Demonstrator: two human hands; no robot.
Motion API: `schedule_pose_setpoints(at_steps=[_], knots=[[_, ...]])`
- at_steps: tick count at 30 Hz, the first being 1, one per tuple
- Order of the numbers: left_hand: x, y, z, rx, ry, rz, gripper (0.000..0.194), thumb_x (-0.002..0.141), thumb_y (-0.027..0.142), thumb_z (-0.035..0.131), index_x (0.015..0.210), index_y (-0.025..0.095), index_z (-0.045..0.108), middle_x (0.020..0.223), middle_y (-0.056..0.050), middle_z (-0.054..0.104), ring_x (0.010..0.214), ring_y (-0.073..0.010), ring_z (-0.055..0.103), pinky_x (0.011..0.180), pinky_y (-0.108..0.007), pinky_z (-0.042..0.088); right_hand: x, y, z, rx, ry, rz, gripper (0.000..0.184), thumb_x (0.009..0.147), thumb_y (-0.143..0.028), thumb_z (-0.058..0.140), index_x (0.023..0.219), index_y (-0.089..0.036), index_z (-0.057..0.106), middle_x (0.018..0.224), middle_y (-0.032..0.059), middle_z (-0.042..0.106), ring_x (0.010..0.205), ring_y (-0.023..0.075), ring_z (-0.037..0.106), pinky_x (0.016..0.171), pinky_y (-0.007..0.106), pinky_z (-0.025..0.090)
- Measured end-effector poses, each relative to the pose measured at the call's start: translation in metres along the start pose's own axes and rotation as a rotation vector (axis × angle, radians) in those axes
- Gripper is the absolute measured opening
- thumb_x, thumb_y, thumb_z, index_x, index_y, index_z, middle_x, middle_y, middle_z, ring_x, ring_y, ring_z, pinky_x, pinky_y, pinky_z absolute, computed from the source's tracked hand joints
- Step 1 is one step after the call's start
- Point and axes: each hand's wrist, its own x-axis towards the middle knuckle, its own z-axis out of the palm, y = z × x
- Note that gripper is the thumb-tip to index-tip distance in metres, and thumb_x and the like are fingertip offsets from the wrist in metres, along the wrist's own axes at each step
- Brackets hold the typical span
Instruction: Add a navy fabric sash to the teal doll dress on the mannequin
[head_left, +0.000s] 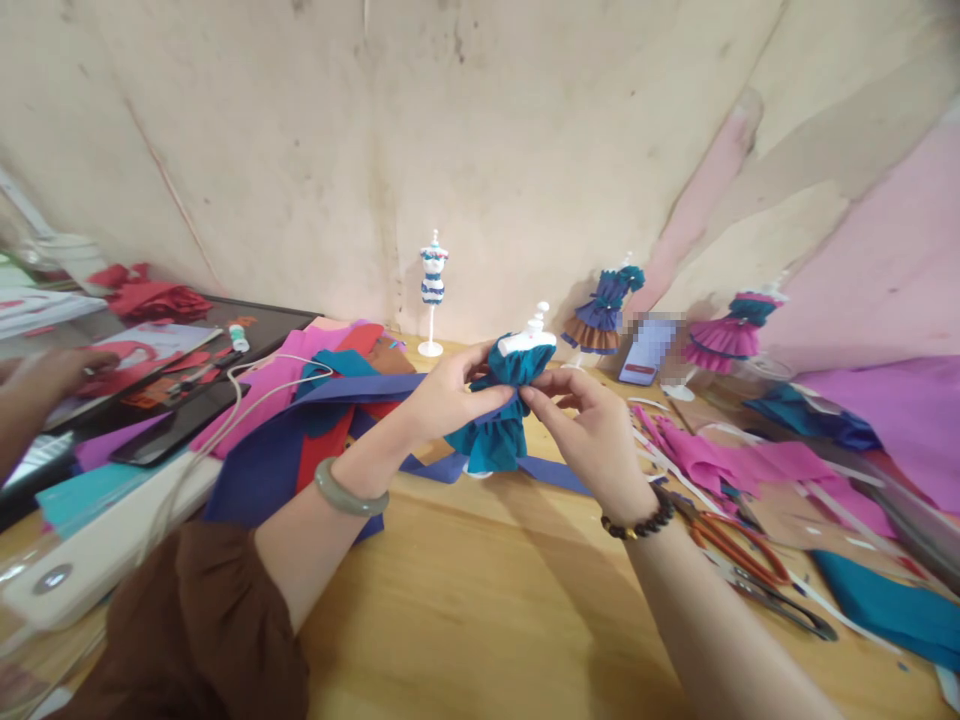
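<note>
Spanning tabletop (465, 610), left hand (457, 395) and right hand (596, 430) pinch the teal dress (499, 443).

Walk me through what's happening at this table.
A person is working with both hands on teal fabric gathered around a small white mannequin. The left hand and right hand meet at its waist, fingertips on the material. Behind them stand a mostly bare mannequin and two dressed ones. Orange-handled scissors lie to the right, and another person's hand is at far left.
</note>
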Motion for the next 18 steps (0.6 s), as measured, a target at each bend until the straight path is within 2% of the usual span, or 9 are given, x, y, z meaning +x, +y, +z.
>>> schedule_pose_setpoints(at_steps=[3, 7, 11, 15, 18], knots=[[0.0000, 0.0002, -0.0003, 0.052, 0.044, 0.002, 0.033, 0.073, 0.019, 0.067, 0.105, 0.014, 0.063, 0.102, -0.007, 0.070, 0.096, -0.0212, 0.064, 0.086, -0.032, 0.050, -0.0011, 0.0004, -0.0001, -0.040, -0.003, -0.068, 0.010, 0.083, -0.031, 0.064, 0.084, -0.021, 0.065, 0.083, 0.0033, 0.070, 0.077, 0.0191, 0.064, 0.072, 0.035, 0.049], [0.0002, -0.0019, -0.0026, 0.005, 0.066, -0.015, 0.043, 0.070, 0.019, 0.069, 0.112, 0.014, 0.060, 0.106, -0.008, 0.069, 0.098, -0.0219, 0.064, 0.086, -0.033, 0.050, -0.0013, 0.0038, 0.0004, -0.141, 0.031, -0.294, 0.006, 0.084, -0.024, 0.063, 0.090, -0.022, 0.063, 0.091, 0.0052, 0.069, 0.088, 0.0212, 0.063, 0.079, 0.038, 0.049], [-0.0003, -0.0025, -0.0059, -0.042, 0.023, -0.024, 0.034, 0.074, 0.021, 0.067, 0.108, 0.015, 0.063, 0.105, -0.008, 0.069, 0.099, -0.0218, 0.064, 0.089, -0.035, 0.049, -0.0019, 0.0058, 0.0021, -0.299, 0.072, -0.502, 0.012, 0.086, -0.019, 0.060, 0.097, -0.024, 0.060, 0.097, 0.0070, 0.068, 0.094, 0.0238, 0.063, 0.085, 0.043, 0.048], [-0.0013, -0.0013, -0.0085, -0.066, -0.014, -0.057, 0.030, 0.077, 0.023, 0.065, 0.106, 0.016, 0.064, 0.103, -0.006, 0.070, 0.099, -0.0207, 0.064, 0.089, -0.035, 0.049, -0.0052, 0.0048, 0.0042, -0.373, 0.106, -0.579, 0.015, 0.086, -0.017, 0.059, 0.099, -0.024, 0.060, 0.098, 0.0077, 0.069, 0.096, 0.0248, 0.064, 0.086, 0.044, 0.048], [-0.0015, -0.0013, -0.0087, -0.051, -0.017, -0.042, 0.029, 0.077, 0.023, 0.065, 0.105, 0.016, 0.065, 0.104, -0.006, 0.070, 0.099, -0.0206, 0.064, 0.090, -0.035, 0.049, -0.0077, 0.0042, 0.0053, -0.339, 0.127, -0.573, 0.016, 0.086, -0.016, 0.058, 0.098, -0.025, 0.062, 0.098, 0.0074, 0.071, 0.095, 0.0244, 0.065, 0.086, 0.044, 0.048]])
